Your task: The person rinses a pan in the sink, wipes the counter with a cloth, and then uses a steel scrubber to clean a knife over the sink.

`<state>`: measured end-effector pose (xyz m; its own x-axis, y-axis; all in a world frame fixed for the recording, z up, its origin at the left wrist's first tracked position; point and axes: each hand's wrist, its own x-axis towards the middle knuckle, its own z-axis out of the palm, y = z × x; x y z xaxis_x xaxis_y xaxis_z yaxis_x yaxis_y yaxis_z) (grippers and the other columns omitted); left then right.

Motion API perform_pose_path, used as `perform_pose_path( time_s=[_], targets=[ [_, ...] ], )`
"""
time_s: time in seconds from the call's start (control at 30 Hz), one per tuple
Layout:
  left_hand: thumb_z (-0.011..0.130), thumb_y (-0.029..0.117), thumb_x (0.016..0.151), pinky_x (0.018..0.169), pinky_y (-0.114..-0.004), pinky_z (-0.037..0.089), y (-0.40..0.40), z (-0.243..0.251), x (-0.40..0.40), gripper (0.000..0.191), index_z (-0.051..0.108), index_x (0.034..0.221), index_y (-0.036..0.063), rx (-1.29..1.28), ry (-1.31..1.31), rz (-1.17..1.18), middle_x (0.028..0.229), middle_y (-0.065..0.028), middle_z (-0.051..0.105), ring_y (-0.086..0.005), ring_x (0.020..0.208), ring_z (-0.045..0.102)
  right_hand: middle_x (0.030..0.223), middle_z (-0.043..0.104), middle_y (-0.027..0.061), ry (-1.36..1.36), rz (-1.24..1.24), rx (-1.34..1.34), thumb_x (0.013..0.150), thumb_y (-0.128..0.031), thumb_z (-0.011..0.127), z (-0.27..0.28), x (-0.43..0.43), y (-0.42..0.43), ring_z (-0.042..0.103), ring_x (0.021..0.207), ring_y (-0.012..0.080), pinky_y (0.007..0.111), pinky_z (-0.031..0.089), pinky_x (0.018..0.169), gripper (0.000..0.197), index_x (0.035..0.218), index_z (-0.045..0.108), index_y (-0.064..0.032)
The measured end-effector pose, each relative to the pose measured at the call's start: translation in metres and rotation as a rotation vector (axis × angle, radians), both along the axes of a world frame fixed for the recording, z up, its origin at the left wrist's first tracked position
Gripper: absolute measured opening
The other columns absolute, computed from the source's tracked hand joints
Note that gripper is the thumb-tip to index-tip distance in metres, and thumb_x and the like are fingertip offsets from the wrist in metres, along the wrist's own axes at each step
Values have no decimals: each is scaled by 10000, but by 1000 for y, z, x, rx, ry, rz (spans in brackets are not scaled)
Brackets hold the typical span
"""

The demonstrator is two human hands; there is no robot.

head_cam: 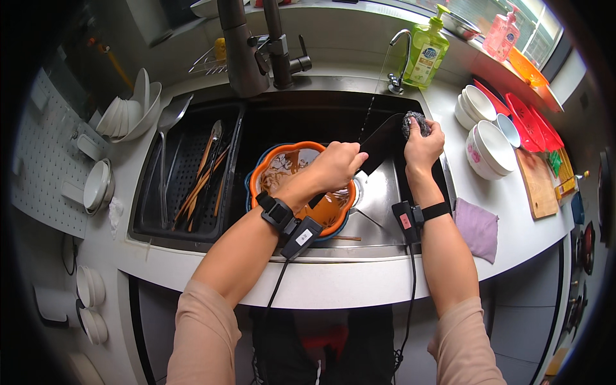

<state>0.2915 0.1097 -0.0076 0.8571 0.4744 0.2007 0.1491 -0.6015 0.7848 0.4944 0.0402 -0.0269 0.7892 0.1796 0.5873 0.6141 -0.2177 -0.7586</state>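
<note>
My right hand [424,142] grips a grey metal scouring pad [415,125] over the right side of the sink [385,187]. A thin dark strand runs from the pad to my left hand [339,166], whose fingers are closed on its end. Below my left hand, an orange scalloped plastic basin [269,168] holds water and is nested in a blue one [248,185]. A thin stream of water falls from the small curved tap [402,36] behind. One chopstick [347,238] lies at the sink's front, beside the basins.
Chopsticks [204,178] and a long metal spatula [166,125] rest in a black drain tray at left. Stacked bowls [490,149], a purple cloth [476,228] and a wooden board [536,185] lie on the right counter. A large faucet [243,53] and green soap bottle [426,55] stand behind.
</note>
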Motion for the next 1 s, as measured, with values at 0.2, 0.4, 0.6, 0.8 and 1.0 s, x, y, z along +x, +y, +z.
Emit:
perform_pose_path(
  time_s=[0.2,0.4,0.6,0.8,1.0],
  targets=[
    [393,346,1050,355,-290,422,6,-2,-3,507,503,715,-19,-63,-2,37,518,-97,510,-187,387,545,865,588,138,-118,496,-29,732,-144,814,14,-34,3,619,768,270,347,503,694,248,884,686,5],
    [349,445,1047,394,-359,439,8,0,-5,668,517,648,-64,-328,10,167,493,-130,521,-236,418,570,879,571,113,-83,948,-185,737,-71,773,21,-59,5,599,764,231,314,491,680,197,888,684,19],
    [435,306,1035,331,-276,395,5,-14,4,439,460,696,28,-58,-47,25,540,-54,510,-154,352,497,947,624,181,95,103,-84,808,-213,757,0,-9,6,626,855,345,415,498,783,327,989,609,15],
    [423,227,1023,387,-284,439,10,-4,9,315,434,751,68,-644,48,148,576,-16,463,-110,434,478,981,627,176,255,125,-67,767,-285,794,-5,-14,13,626,909,327,413,492,828,411,1002,610,-4],
    [414,253,1029,388,-275,425,12,-4,7,311,438,776,74,-707,33,223,611,-1,465,-89,427,435,910,615,144,116,258,-72,723,-260,816,-1,-25,14,620,846,289,383,504,783,377,964,653,-20]
  ],
)
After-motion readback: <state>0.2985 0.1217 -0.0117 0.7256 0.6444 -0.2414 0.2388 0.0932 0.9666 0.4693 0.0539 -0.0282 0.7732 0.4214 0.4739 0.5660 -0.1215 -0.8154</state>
